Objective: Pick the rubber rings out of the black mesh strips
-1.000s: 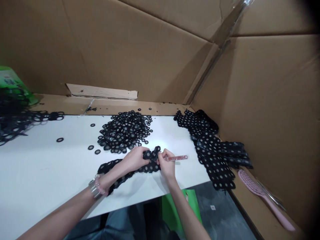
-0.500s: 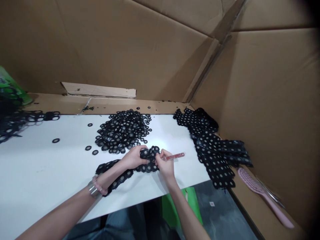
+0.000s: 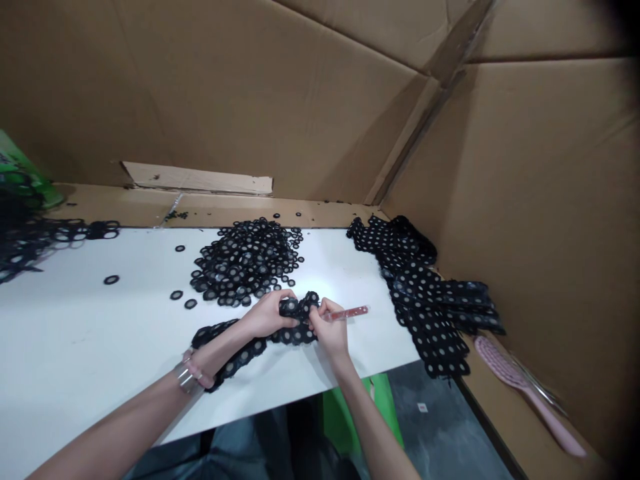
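My left hand [image 3: 273, 315] is closed on a black strip [image 3: 299, 333] made of joined round pieces with pale centres. Its fingers pinch a folded, bunched part of the strip just above the table. Pressed close to the same fold, my right hand [image 3: 329, 328] grips a slim red-handled tool [image 3: 354, 312], like a crochet hook, whose handle points right. The tool's working tip is hidden by the fingers and the black strip. The strip's other end lies on the table under my left forearm. Beyond my hands is a heap of loose black rings [image 3: 250, 257].
Finished-looking black dotted pieces [image 3: 425, 300] are piled at the table's right edge. A pink hairbrush [image 3: 525, 390] lies on cardboard farther right. Black ring netting [image 3: 30, 240] and a green package [image 3: 30, 170] are at left. Tall cardboard walls [image 3: 250, 100] enclose the white table [image 3: 100, 360].
The bunched fold between my hands has shifted slightly. Both hands keep their hold in nearly the same place, and everything else stays put.
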{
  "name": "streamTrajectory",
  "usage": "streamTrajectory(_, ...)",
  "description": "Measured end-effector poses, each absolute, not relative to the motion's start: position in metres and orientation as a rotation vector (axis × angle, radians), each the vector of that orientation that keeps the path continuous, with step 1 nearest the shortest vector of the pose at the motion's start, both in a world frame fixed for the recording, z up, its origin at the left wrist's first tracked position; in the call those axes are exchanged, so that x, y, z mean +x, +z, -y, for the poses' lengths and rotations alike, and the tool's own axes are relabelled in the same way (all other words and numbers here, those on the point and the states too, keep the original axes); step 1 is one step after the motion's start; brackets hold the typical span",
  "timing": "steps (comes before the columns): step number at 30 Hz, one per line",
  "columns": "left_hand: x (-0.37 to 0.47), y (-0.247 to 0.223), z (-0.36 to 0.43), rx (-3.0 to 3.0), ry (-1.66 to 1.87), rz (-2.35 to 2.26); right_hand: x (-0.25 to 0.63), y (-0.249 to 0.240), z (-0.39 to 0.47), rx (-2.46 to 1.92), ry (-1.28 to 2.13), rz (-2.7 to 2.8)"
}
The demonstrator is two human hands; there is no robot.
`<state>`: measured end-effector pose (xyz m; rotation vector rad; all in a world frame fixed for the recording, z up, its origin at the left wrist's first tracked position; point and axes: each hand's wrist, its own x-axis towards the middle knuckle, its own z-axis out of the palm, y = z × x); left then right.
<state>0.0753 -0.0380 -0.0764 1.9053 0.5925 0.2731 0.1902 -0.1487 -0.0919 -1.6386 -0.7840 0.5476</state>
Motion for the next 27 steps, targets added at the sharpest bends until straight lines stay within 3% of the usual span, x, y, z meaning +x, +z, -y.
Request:
streamTrajectory(7,0.074,-0.076,0.038,1.833,0.29,-0.575,0.182,-0.088,0.148,-1.742,0.326,1.069)
streamTrajectory(14,0.073,-0.067,0.039,1.819,0.187,-0.645,0.188,-0.088,0.147,-1.619,0.529,0.763)
streamTrajectory(27,0.072,-0.059,0.04,2.294,-0.005,-0.898,0.184,-0.086,0.152,-1.608,0.469,0.749)
